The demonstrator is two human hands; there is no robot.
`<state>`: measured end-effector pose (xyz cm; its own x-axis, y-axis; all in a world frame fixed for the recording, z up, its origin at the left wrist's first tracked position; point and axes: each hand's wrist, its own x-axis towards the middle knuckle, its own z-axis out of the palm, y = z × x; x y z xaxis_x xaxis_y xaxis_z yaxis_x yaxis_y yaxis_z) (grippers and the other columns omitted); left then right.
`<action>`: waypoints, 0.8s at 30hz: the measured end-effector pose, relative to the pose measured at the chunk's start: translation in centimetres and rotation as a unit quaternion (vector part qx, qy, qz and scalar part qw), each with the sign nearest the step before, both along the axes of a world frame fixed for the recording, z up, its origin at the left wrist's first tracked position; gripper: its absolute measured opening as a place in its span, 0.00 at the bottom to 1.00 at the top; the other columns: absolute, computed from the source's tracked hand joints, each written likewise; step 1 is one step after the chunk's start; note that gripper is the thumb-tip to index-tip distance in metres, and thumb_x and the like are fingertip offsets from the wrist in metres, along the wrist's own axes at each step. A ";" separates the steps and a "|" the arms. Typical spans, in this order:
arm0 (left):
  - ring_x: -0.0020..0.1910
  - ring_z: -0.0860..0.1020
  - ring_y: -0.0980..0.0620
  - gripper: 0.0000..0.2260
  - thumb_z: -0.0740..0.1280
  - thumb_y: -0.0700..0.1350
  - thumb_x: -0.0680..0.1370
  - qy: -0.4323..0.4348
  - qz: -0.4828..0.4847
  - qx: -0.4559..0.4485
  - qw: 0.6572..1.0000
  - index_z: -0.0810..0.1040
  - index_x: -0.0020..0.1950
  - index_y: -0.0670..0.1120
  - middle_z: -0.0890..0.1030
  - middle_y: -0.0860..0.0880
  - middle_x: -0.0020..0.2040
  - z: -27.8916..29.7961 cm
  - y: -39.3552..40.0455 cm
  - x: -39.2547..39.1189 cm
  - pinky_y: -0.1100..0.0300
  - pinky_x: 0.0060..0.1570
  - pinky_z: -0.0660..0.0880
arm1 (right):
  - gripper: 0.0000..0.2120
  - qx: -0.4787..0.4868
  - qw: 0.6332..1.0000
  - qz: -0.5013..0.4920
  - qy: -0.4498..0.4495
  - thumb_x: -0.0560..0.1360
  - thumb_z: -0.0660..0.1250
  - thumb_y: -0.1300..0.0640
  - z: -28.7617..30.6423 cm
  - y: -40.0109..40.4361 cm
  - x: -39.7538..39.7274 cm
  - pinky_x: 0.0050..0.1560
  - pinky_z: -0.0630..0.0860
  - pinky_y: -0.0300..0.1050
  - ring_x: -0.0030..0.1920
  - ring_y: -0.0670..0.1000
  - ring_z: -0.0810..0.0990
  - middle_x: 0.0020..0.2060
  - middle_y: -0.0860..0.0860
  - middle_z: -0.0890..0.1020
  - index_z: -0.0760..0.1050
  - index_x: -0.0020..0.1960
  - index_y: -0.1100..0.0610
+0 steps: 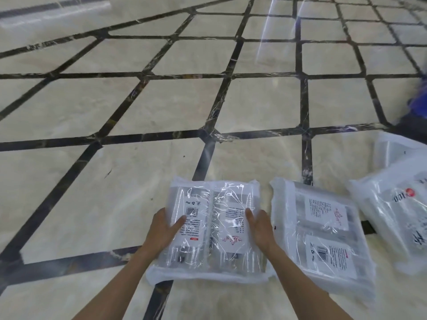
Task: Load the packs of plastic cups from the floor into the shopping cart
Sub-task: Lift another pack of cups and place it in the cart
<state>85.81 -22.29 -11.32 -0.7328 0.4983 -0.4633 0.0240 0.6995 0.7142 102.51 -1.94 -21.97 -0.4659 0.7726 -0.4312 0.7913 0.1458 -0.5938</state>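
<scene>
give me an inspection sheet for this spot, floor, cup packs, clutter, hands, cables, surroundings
Surface: cream tile floor with dark strips.
Job's things: near pack between both hands; second pack beside it; third pack at right, blurred. Cart not in view.
Clutter: nothing seen.
Grips: left hand and right hand hold the near pack's sides, thumbs on top.
Cables: nothing seen.
Surroundings: blurred blue and dark shape at right edge.

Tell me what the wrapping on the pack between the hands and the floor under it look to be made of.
Wrapping on the held pack: thin clear plastic film, glossy, judging by its wrinkles, glare streaks and the printed labels showing through. Floor: polished stone or stone-look tile, probably marble, cream with faint veining, dark veined border strips and a sheen that mirrors light. Left hand and right hand grip the pack's sides.
</scene>
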 end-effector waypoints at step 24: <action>0.51 0.80 0.44 0.38 0.77 0.56 0.62 -0.156 0.114 0.044 0.980 0.62 0.65 0.50 0.77 0.45 0.58 28.2 -2.3 0.5 0.45 0.53 0.77 | 0.57 -0.296 0.921 -0.197 0.157 0.52 0.78 0.35 33.9 -2.4 2.6 0.67 0.68 0.57 0.66 0.57 0.70 0.69 0.53 0.68 0.60 0.73 0.58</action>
<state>86.32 -24.61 16.89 -0.6590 0.3861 -0.6454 -0.3544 0.5975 0.7193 105.14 -4.34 11.91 -0.3727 0.5820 -0.7227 0.4882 -0.5393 -0.6861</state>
